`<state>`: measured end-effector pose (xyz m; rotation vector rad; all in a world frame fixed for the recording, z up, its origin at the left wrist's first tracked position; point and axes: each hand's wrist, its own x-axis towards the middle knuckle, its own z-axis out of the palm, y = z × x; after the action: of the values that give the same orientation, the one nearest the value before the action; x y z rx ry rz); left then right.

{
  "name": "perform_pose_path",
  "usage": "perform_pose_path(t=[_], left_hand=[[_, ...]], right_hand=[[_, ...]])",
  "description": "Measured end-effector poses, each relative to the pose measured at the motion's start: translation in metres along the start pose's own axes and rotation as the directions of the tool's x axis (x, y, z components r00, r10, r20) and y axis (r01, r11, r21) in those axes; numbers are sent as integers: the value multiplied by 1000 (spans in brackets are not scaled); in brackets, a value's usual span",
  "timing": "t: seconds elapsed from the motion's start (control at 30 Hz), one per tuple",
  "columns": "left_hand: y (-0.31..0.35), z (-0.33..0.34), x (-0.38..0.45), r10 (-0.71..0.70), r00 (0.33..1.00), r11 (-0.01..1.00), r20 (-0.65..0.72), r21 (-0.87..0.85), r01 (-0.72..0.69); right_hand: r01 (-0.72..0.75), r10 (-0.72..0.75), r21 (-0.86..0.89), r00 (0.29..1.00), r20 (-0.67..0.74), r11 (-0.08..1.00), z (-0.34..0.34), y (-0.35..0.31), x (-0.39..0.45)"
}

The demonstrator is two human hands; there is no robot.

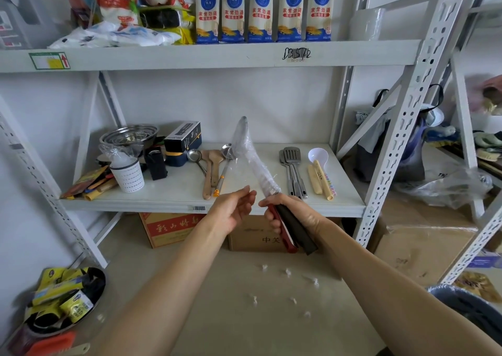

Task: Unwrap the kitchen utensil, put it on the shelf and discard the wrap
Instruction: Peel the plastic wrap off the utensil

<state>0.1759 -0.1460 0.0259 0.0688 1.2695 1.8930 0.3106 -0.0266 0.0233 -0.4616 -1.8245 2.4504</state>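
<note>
Still wrapped: utensil held before the shelf

Nearest, the right hand point(292, 214) grips the dark and red handles of the kitchen utensil point(255, 165), which slants up and away to the left. Just left of it, the left hand point(235, 209) hovers with fingers loosely spread, holding nothing. Clear wrap point(245, 143) blurs the utensil's head, so its shape is unclear. Beyond both hands lies the shelf point(176, 190).
</note>
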Motion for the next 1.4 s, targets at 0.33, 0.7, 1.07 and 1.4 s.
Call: perform_pose_path(t=[0.33,0.7,1.07,1.4], left_hand=[[-7,8,-1,513,857,783,-53,438,-442],[-6,2,-7,530,757,509,381,570,-644],[1,15,-10,809,245,-231,535,671,-705],[11,11,-12,491,762,640,423,419,-644]], right_hand=[[-51,30,182,993,117,982,1,6,3],[-58,4,282,982,189,958,-1,2,-2],[-125,-15,468,959,284,875,1,2,-1],[-111,-13,439,963,271,892,-2,-3,-2]])
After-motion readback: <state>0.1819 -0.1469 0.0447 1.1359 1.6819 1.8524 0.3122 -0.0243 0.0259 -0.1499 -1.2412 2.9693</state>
